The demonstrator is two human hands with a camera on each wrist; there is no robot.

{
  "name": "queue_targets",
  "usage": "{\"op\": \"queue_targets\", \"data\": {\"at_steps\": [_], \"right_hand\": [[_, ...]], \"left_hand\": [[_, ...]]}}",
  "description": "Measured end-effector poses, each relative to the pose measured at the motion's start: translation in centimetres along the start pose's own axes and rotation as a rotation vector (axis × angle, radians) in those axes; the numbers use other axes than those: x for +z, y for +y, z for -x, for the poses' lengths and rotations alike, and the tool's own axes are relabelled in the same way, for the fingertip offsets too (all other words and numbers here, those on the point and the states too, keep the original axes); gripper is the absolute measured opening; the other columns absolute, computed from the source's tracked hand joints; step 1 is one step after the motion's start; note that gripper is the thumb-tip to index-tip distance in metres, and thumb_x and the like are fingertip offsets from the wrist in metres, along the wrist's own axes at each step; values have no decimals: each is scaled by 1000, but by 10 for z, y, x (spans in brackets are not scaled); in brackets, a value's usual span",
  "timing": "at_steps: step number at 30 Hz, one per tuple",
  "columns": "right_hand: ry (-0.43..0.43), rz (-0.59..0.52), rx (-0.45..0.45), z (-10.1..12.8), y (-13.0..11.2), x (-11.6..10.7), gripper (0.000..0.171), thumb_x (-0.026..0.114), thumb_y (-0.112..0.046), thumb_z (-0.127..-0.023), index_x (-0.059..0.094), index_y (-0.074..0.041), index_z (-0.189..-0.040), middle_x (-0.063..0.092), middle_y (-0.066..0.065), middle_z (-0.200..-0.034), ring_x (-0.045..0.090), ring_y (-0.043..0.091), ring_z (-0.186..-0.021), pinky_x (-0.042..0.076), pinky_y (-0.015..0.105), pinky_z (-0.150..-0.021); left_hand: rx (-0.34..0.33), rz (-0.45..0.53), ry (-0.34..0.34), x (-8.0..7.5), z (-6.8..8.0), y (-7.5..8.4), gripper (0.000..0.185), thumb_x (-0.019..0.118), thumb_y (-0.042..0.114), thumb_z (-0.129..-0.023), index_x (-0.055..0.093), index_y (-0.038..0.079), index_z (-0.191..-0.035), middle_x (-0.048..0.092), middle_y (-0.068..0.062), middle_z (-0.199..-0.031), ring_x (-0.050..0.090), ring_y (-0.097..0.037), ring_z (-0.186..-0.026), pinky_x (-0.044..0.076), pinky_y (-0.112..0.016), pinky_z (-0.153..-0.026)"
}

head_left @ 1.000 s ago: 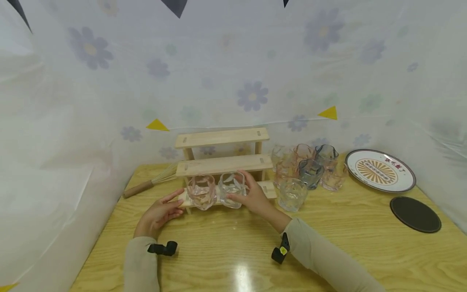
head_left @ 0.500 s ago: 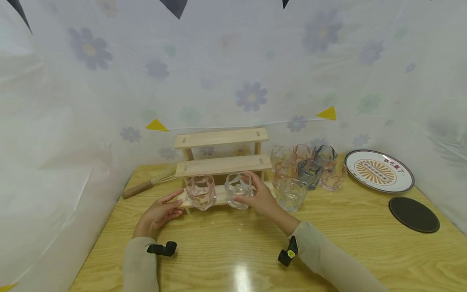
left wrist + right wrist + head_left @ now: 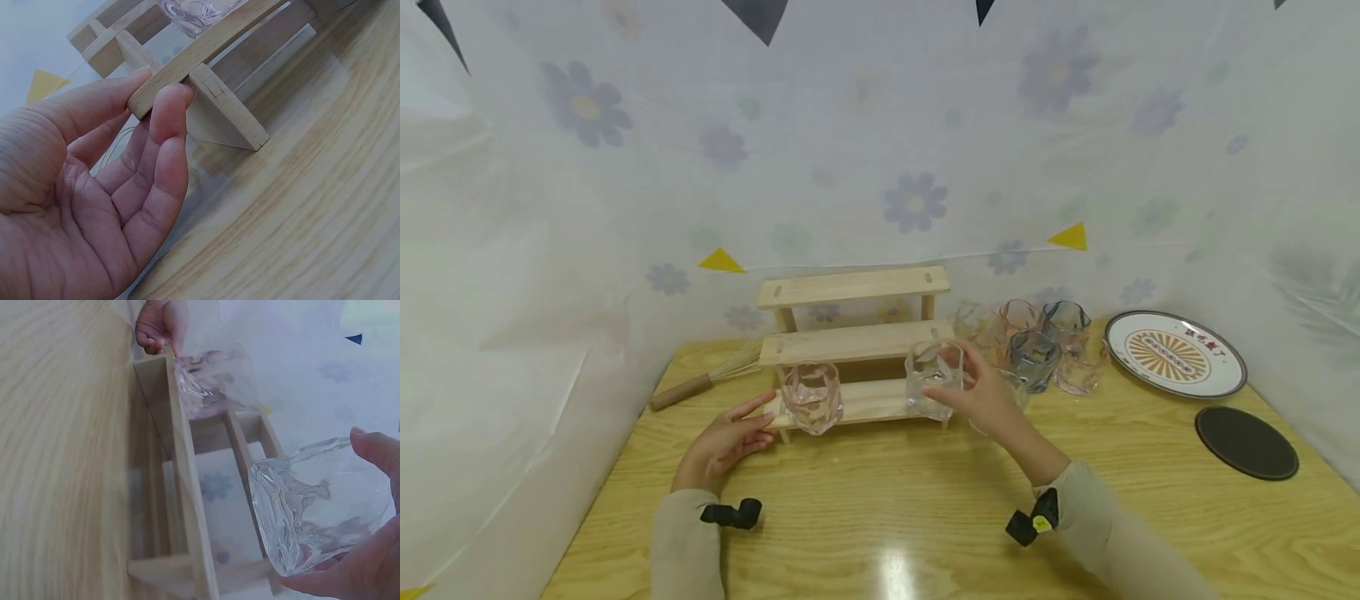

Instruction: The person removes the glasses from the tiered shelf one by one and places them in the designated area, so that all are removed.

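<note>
A three-tier wooden rack [image 3: 850,342] stands at the back of the table. A pink glass [image 3: 811,397] sits on the left of its lowest shelf [image 3: 868,402], and shows in the right wrist view as the pink glass [image 3: 215,381]. My right hand [image 3: 958,385] grips a clear faceted glass [image 3: 931,385] at the right end of that shelf. In the right wrist view, thumb and fingers wrap the clear glass [image 3: 319,506]. My left hand [image 3: 758,421] rests with straight fingers against the shelf's left end, and its fingertips [image 3: 170,100] touch the plank end [image 3: 140,100].
Several tinted and clear glasses [image 3: 1037,350] cluster right of the rack. A patterned plate [image 3: 1175,353] and a black round coaster [image 3: 1246,442] lie at the far right. A whisk [image 3: 707,379] lies left of the rack. A flowered plastic sheet [image 3: 625,208] closes off the back and sides.
My right hand has carried the clear glass rightward along the lowest shelf, from beside the pink glass to the shelf's right end. The left hand has stayed put.
</note>
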State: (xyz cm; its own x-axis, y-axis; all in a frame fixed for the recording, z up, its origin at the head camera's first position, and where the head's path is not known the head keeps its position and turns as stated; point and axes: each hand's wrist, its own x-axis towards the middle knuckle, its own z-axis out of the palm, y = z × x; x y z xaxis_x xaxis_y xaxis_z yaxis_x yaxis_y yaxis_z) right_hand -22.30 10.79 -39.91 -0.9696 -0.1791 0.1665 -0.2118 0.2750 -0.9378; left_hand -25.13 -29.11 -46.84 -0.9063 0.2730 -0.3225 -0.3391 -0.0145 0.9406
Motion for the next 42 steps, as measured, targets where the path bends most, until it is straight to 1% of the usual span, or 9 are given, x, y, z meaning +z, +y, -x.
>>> {"op": "queue_targets", "data": {"at_steps": [7, 14, 16, 23, 26, 28, 31, 37, 42], "right_hand": [[69, 51, 17, 14, -2, -41, 80, 76, -30, -82, 31, -14, -146, 45, 11, -137, 35, 32, -134, 34, 60, -101], [148, 87, 78, 32, 0, -73, 88, 75, -32, -82, 24, -11, -150, 42, 16, -138, 33, 37, -134, 29, 59, -104], [174, 97, 80, 37, 2, -81, 86, 75, -31, -82, 26, -9, -148, 43, 18, -137, 33, 38, -133, 28, 61, -103], [249, 135, 52, 55, 10, -109, 78, 74, -27, -84, 30, -7, -146, 43, 20, -133, 34, 41, -129, 22, 66, -102], [268, 156, 60, 60, 16, -117, 76, 72, -26, -86, 30, -6, -146, 44, 18, -130, 35, 39, -128, 20, 64, -105], [276, 164, 71, 63, 20, -120, 76, 72, -26, -86, 28, -4, -145, 43, 18, -129, 35, 38, -126, 21, 63, -105], [278, 173, 91, 65, 26, -124, 77, 71, -26, -87, 26, -2, -145, 41, 20, -131, 34, 40, -127, 25, 64, -102], [288, 166, 132, 63, 40, -125, 80, 72, -29, -85, 25, 2, -142, 37, 23, -132, 30, 44, -129, 26, 67, -98], [272, 140, 140, 61, 57, -124, 78, 73, -26, -85, 27, 4, -140, 34, 25, -135, 28, 45, -130, 26, 66, -97]], "left_hand": [[10, -11, -12, 0, -1, -1, 63, 63, 17, -93, 34, 20, -149, 65, 0, -79, 65, -10, -71, 55, -27, -73], [8, 10, -12, -1, 1, -3, 60, 63, 15, -92, 37, 21, -147, 64, 0, -82, 65, -10, -71, 55, -26, -73], [7, 15, -24, 0, 1, -4, 61, 63, 15, -93, 37, 20, -147, 64, 0, -83, 65, -10, -72, 55, -26, -73], [6, -1, -4, 0, -2, -3, 61, 63, 17, -93, 37, 21, -147, 65, 1, -76, 65, -10, -70, 55, -26, -72], [6, 1, -4, -2, -2, -3, 58, 63, 17, -93, 40, 24, -146, 65, 1, -77, 65, -10, -70, 55, -27, -73], [10, 12, -2, -3, -2, -3, 56, 64, 16, -92, 43, 25, -144, 65, 1, -78, 65, -11, -71, 55, -27, -73], [19, 17, -24, -4, -2, -3, 57, 63, 15, -92, 42, 24, -144, 66, 0, -80, 65, -11, -71, 55, -27, -74], [26, 21, -26, -4, -1, -4, 59, 63, 15, -92, 39, 21, -146, 67, -1, -83, 65, -10, -72, 55, -26, -73], [18, 5, -2, -2, -2, -3, 58, 63, 15, -93, 41, 23, -145, 65, 0, -82, 65, -10, -72, 55, -27, -74]]}}
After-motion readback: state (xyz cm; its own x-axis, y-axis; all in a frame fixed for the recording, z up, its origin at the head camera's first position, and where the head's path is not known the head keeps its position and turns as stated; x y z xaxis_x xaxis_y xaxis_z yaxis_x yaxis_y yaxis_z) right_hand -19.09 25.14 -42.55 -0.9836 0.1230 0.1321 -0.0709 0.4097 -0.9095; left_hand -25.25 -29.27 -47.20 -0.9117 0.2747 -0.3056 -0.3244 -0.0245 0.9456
